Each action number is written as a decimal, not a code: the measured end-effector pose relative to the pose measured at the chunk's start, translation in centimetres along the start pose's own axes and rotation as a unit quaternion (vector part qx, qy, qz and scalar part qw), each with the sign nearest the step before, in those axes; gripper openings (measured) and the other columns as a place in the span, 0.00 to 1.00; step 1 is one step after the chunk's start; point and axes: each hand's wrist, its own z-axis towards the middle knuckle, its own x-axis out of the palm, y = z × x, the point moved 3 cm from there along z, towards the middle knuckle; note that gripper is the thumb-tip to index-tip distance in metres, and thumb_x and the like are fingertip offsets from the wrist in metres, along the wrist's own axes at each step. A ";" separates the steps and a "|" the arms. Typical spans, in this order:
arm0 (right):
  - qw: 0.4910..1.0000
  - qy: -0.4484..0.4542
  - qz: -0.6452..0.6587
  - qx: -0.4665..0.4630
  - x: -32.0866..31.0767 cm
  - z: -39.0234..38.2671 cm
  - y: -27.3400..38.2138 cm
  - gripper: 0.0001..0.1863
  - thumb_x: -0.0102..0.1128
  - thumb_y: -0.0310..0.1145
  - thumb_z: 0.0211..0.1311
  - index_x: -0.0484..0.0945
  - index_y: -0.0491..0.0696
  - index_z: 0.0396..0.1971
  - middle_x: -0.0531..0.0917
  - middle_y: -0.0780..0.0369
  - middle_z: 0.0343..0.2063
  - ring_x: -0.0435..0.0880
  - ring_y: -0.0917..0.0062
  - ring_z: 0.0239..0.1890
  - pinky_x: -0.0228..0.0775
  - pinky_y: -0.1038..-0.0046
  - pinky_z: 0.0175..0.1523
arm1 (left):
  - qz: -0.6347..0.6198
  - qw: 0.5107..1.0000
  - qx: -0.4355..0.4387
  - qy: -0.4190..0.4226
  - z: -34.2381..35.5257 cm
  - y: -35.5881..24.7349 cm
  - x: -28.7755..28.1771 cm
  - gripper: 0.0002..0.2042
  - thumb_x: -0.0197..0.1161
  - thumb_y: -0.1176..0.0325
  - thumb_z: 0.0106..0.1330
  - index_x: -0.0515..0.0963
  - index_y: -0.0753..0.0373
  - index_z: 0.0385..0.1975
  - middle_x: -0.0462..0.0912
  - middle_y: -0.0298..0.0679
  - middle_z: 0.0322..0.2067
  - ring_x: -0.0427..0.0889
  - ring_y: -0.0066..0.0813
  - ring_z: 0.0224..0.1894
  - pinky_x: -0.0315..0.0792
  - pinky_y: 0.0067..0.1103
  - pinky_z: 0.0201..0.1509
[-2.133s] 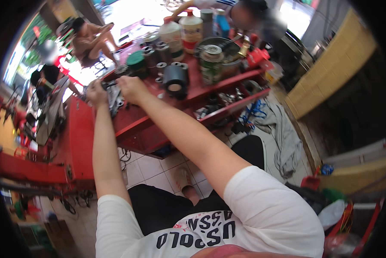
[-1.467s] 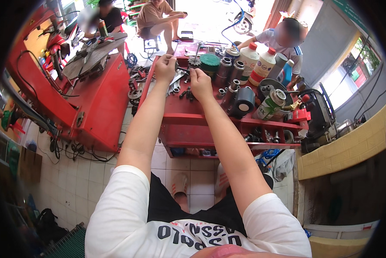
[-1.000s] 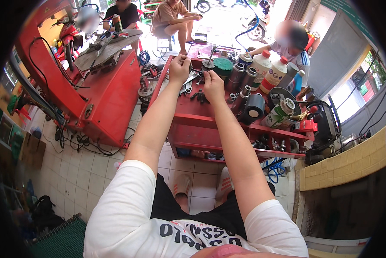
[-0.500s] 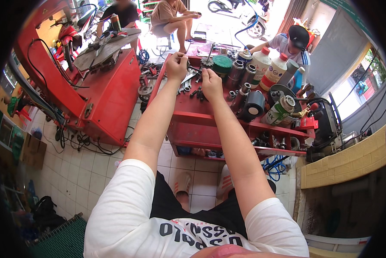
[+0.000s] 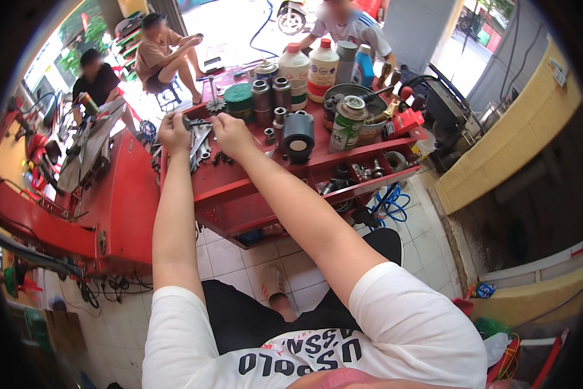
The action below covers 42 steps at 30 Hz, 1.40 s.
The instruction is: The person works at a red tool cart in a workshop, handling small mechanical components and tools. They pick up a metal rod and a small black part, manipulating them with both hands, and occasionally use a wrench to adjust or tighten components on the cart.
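Observation:
Above the left part of a red workbench (image 5: 220, 181), both my hands are closed at the two ends of a short dark metal rod (image 5: 200, 123). My left hand (image 5: 174, 134) grips its thicker end, while my right hand (image 5: 233, 137) pinches the thinner end. The fingers hide the rod's tips, so its exact kind cannot be made out. Several wrenches (image 5: 202, 144) lie on the bench below my hands, with small dark bits (image 5: 222, 158) near my right wrist. A toothed sprocket (image 5: 215, 105) sits just beyond my right hand, beside a green-lidded tub (image 5: 239, 100).
Bottles (image 5: 294, 74), spray cans (image 5: 348, 123) and a black cylinder (image 5: 298, 137) crowd the bench's right side. An open drawer (image 5: 369, 178) holds metal parts. A red machine (image 5: 129, 201) stands left. One person (image 5: 353, 32) is behind the bench; two others sit far left.
The view has swung, so the bench appears further left. My hands still hold close together above it, and the dark rod now shows between them.

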 end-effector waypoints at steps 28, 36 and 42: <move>1.000 -0.015 -0.014 -0.007 -0.4 -0.1 0.4 0.18 0.58 0.42 0.76 0.80 0.42 0.31 0.84 0.43 0.27 0.84 0.41 0.36 0.74 0.46 0.40 | 0.040 0.999 0.001 0.026 -0.2 0.1 0.3 0.12 0.65 0.64 0.73 0.83 0.68 0.35 0.84 0.30 0.27 0.78 0.15 0.29 0.70 0.16 0.34; 1.000 -0.008 -0.017 -0.002 -0.2 -0.1 0.3 0.19 0.58 0.43 0.76 0.80 0.42 0.31 0.84 0.43 0.27 0.84 0.41 0.36 0.74 0.46 0.40 | 0.056 0.998 0.007 0.015 -0.1 -0.3 0.1 0.11 0.65 0.65 0.73 0.84 0.68 0.35 0.85 0.32 0.27 0.79 0.16 0.28 0.72 0.18 0.34; 1.000 -0.006 -0.014 -0.011 -0.1 0.1 -0.1 0.20 0.58 0.43 0.76 0.80 0.41 0.31 0.84 0.43 0.28 0.84 0.41 0.37 0.74 0.47 0.40 | 0.053 0.998 -0.017 0.022 -0.4 -0.7 0.3 0.10 0.66 0.66 0.72 0.85 0.68 0.37 0.86 0.32 0.28 0.81 0.16 0.29 0.73 0.17 0.35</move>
